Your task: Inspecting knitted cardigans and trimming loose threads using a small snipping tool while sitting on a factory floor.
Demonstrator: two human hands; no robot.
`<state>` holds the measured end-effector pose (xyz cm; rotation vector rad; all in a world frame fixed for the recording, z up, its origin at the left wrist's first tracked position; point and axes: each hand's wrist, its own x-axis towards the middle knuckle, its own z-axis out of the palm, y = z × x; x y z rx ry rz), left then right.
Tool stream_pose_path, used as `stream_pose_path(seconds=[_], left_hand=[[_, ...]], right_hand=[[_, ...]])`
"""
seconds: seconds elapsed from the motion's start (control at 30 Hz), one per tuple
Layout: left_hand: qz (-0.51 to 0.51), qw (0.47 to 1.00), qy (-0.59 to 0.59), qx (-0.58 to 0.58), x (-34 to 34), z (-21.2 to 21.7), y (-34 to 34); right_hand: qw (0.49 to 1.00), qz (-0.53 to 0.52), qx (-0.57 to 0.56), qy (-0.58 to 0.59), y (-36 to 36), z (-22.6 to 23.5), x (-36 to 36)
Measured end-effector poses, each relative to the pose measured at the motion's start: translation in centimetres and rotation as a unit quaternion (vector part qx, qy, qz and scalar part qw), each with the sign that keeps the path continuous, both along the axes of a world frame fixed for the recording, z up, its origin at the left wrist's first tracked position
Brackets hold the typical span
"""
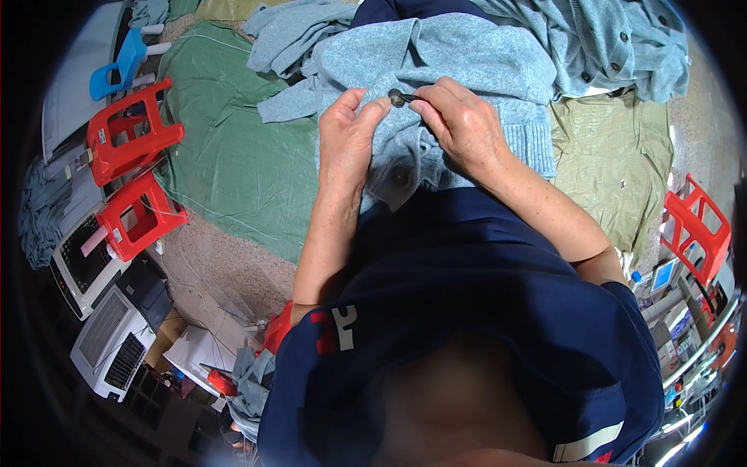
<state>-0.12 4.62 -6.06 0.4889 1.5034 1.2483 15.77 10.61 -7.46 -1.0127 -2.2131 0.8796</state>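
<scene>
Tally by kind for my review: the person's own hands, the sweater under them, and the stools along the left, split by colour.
Left hand and right hand: 2
Sweater: 1
Red stools: 2
Blue stool: 1
Total: 6

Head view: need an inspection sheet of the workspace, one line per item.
Surface: green tarp at left and olive tarp at right, over speckled floor.
Work items: light blue knit garment across the lap; dark button between the hands.
Clutter: buttoned cardigan at upper right; more knitwear at upper left.
Hands: left hand pinches the garment beside the button; right hand grips a small dark item, type unclear.
Cables: thin pale cord loose at left.
Surroundings: red stools both sides, blue stool at upper left.
</scene>
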Motion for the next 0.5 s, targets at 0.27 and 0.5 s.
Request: stream_pose_path(seconds=[0.27, 0.5], left_hand=[[0.022, 0.999, -0.031, 0.007, 0.3, 0.33, 0.23], [0.02, 0.999, -0.026, 0.004, 0.22, 0.19, 0.19]], right_hand=[[1.0, 0.007, 0.009, 0.005, 0.08, -0.25, -0.02], [0.999, -0.006, -0.038, 0.006, 0.01, -0.21, 0.1]])
